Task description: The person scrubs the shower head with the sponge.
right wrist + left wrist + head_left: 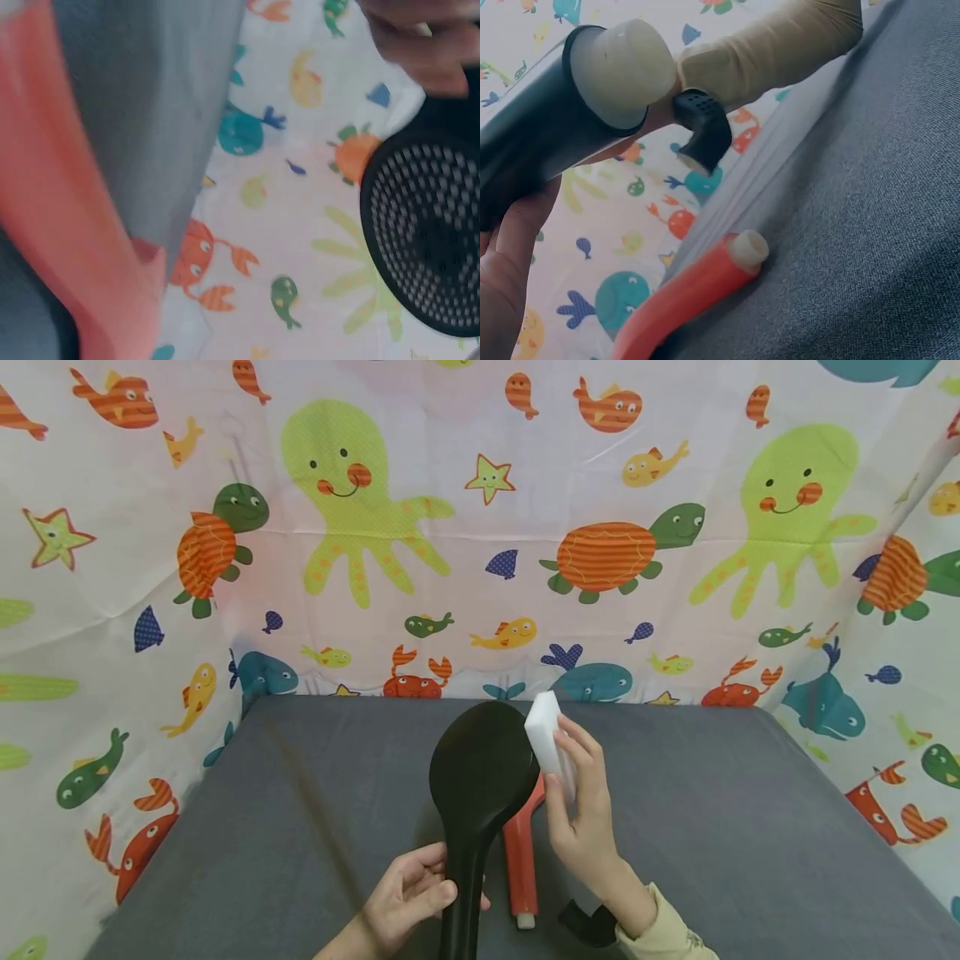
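Observation:
A black hand shower (480,777) stands raised over the table, its round back toward me. My left hand (411,897) grips it by the handle. The left wrist view shows the handle's pale threaded end (634,67), and the right wrist view shows the spray face (427,232) full of small holes. My right hand (585,810) pinches a white sponge block (546,731) between thumb and fingers, at the right edge of the shower's head. Behind lies an orange-red hand shower (520,868) on the table, its head mostly hidden by the black one.
A grey cloth (720,827) covers the table. Fabric walls (465,610) printed with sea animals rise at the back and both sides. A black strap piece (588,924) shows by the right wrist.

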Available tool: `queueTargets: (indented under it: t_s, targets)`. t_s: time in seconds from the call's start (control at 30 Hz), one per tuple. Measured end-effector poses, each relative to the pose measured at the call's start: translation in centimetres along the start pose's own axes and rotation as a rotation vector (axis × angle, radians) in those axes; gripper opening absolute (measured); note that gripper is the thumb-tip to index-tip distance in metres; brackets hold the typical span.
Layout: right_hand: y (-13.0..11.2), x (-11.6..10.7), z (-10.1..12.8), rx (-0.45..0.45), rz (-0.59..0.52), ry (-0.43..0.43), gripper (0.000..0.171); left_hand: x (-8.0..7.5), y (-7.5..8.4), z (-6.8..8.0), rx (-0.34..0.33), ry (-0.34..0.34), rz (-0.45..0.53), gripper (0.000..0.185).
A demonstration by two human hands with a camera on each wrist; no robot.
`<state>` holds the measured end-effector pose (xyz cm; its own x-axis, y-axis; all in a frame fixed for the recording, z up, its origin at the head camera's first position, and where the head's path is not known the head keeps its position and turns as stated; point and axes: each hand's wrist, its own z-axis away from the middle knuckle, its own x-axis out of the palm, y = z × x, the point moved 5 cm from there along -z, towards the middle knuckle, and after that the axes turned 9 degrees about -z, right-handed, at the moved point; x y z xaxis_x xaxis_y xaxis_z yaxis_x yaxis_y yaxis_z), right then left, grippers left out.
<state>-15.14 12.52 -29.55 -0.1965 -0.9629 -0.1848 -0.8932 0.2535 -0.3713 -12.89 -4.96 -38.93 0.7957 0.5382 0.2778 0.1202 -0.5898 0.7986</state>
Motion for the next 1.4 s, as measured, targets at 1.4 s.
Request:
queueTargets:
  t_s: [1.4]
  targets:
    - [0.4,-1.8,3.5,0.088,-0.228,0.019,0.035,-0.5,-0.1,0.1,-0.004,-0.002,-0.284,0.03]
